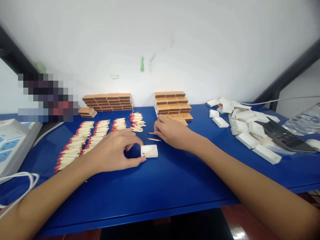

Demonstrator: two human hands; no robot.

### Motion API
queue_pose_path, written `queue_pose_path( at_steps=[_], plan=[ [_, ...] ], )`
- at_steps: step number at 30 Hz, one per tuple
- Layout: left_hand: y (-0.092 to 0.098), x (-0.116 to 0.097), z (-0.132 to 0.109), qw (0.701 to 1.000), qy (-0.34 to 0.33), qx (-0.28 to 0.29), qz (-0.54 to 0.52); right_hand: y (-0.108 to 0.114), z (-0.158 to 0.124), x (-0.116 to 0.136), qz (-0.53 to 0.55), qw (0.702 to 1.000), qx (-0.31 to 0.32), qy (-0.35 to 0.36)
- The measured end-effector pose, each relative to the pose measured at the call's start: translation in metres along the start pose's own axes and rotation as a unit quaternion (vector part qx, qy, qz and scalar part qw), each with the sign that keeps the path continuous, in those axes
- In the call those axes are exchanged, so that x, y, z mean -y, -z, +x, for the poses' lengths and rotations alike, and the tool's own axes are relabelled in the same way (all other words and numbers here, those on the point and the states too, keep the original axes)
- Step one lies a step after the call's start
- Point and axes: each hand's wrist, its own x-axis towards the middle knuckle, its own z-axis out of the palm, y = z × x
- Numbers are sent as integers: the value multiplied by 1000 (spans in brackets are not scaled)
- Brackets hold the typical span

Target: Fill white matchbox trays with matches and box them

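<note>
My left hand (117,148) grips a small white matchbox tray (152,151) by its left end, between thumb and forefinger. A couple of red match heads show inside the tray, which rests on the blue table. Beyond it, my right hand (172,131) is closed in a pinch at a red-headed match (150,133), its far end hidden by the fingertips. A second match (153,139) lies loose just below those fingers. Left of the hands, matches are laid out in several rows, the nearest being a small pile (137,121).
Brown matchboxes form a stack (107,101) at the back left and a stepped stack (172,103) behind my right hand. White trays (246,140) are heaped at the right beside a dark phone (287,135). A power strip (15,143) and white cable lie at the left.
</note>
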Motion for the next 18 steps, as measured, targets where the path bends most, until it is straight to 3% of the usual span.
queue_pose_path(
  at_steps=[7, 18],
  plan=[
    [2, 5, 1, 998, -4, -56, 17, -1, -13, 0, 79, 997, -14, 8],
    [1, 1, -1, 1000, 9, -12, 6, -1, -11, 7, 97, 995, 26, -29]
  ],
)
